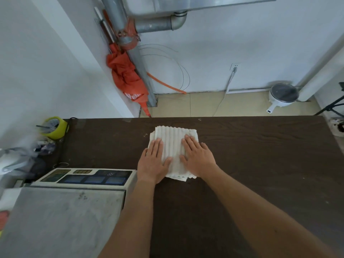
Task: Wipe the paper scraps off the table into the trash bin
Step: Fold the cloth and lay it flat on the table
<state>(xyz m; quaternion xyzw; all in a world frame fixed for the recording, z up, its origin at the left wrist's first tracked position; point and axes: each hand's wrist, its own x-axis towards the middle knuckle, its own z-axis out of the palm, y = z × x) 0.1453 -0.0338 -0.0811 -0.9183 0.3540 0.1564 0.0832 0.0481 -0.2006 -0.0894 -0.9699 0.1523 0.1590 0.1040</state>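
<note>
A white ribbed cloth [174, 144] lies folded on the dark wooden table [260, 164], near the middle of its far half. My left hand [153, 162] presses flat on the cloth's left side, my right hand [197, 158] flat on its right side. The fingers of both are stretched out, not curled around the cloth. A few tiny white paper scraps [145, 135] show just left of the cloth, and another speck [200, 119] lies at the far edge. A container with white bits in it [337, 127] sits past the table's right end; I cannot tell if it is the trash bin.
A weighing scale [61, 216] with a steel platform fills the near left of the table. A yellow-green cup [55, 127] and cluttered items stand at the far left. Beyond the table are a tiled floor, a white pot [283, 95], pipes and a folded orange umbrella [128, 79].
</note>
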